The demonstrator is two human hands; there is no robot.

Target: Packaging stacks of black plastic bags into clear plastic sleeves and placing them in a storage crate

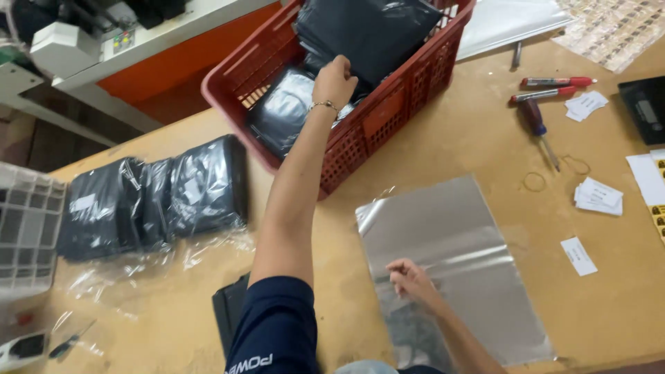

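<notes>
My left hand reaches into a red plastic crate and grips a black folded item in a clear bag among several like it. A thin bracelet shows on that wrist. My right hand rests with fingers curled on a flat clear plastic bag lying on the brown table in front of me. It holds nothing that I can make out.
Bagged black items lie in a row at the left beside a white crate. At the right are red markers, a screwdriver, paper slips, rubber bands and a dark scale.
</notes>
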